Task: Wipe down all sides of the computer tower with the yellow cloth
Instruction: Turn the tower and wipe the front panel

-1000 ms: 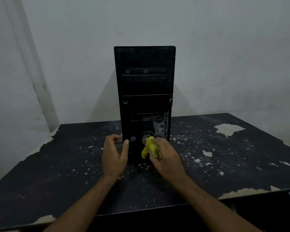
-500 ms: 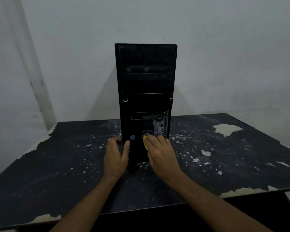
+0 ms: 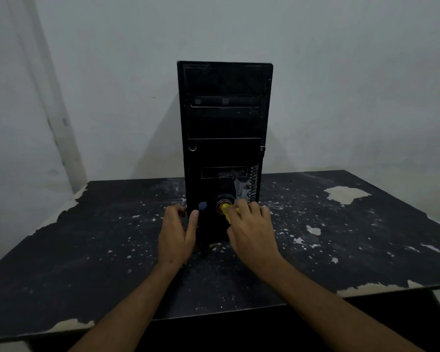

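1. The computer tower [image 3: 224, 138] is standing upright in the middle of the frame, on the far half of the black, flaky tabletop [image 3: 87, 262], front panel facing the camera
2. The right hand [image 3: 252, 235] is pressing the yellow cloth [image 3: 225, 210] flat against the lower front panel, fingers bunched together over it, so only a small bit of yellow is peeking out by the round button
3. The left hand [image 3: 177, 237] is bracing the lower left edge of the case, thumb resting on the front and the other fingers curling round the side
4. I'm guessing the tower is heavy and rigid but a bit top-heavy, so holding it low by the side edges while turning it is looking like the safest bet; the cloth is soft and is going to bunch up easily
5. The sides, back and top aren't showing at all, and everything is so dark that I'm struggling to make out the dust on the panel
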The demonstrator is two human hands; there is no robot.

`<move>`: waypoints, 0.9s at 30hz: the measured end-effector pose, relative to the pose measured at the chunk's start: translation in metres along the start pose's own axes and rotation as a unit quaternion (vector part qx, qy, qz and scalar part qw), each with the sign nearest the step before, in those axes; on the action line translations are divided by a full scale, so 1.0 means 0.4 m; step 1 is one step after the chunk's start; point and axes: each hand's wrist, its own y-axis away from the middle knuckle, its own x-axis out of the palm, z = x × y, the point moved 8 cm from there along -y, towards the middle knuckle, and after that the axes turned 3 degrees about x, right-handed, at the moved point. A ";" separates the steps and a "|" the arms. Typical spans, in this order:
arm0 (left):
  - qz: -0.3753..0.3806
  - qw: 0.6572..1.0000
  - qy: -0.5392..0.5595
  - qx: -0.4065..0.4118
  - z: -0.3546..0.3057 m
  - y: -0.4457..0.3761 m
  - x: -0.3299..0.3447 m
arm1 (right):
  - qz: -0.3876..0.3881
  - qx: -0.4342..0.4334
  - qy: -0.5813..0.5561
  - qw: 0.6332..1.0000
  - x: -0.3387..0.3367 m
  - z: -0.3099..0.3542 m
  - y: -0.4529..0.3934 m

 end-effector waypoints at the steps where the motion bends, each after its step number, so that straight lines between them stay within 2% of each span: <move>1: 0.000 1.000 -0.001 0.001 -0.002 0.002 0.000 | 0.007 0.034 -0.020 0.999 0.005 -0.005 -0.003; 4: -0.003 1.000 -0.005 0.001 -0.005 0.005 -0.002 | 0.004 0.097 -0.077 0.992 0.019 -0.009 0.012; 9: 0.004 1.000 -0.004 -0.007 0.000 0.000 0.003 | -0.034 0.033 -0.089 0.995 0.016 -0.012 0.018; 13: 0.001 1.000 0.000 -0.014 0.000 0.001 0.004 | 0.029 0.047 -0.128 0.990 0.058 0.010 0.022; 16: 0.004 1.000 0.003 -0.018 0.013 0.007 0.006 | 0.052 -0.002 -0.154 0.987 0.081 0.074 0.060; 18: 0.002 1.000 0.009 -0.017 0.011 0.000 0.001 | 0.013 -0.004 -0.203 0.979 0.040 0.068 0.055; 22: 0.008 1.000 -0.005 -0.012 0.011 0.000 0.004 | -0.066 0.134 -0.304 0.941 -0.002 -0.062 0.012; 27: 0.008 1.000 -0.004 -0.018 0.004 0.001 0.009 | -0.084 0.098 -0.318 0.939 0.030 -0.074 0.010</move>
